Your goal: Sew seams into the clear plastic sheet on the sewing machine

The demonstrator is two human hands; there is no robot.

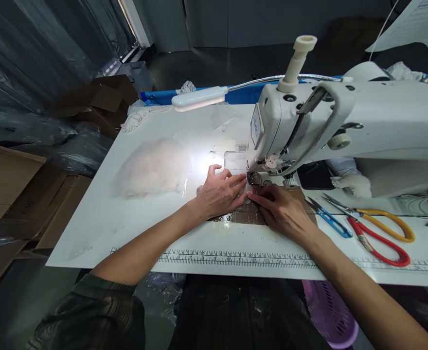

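Note:
At the needle of a white sewing machine [309, 121], both my hands work close to the presser foot [249, 176]. My left hand [221, 192] lies flat with its fingers stretched toward the foot, pressing on a small sheer whitish piece of fabric [249, 190]. From the other side my right hand [281, 209] pinches the front edge of that fabric between thumb and finger. Much of the fabric is covered by my fingers. Under the hands, a brown patch [245, 216] with a shiny clear covering is fixed to the white table [126, 228].
A pile of sheer pale fabric [155, 167] lies left of my hands. Blue thread snips [332, 218] and scissors with red and yellow handles [385, 226] lie at right. A lamp [199, 98] hangs over the table. Cardboard boxes [13, 189] stand left; a purple basket [330, 311] sits below.

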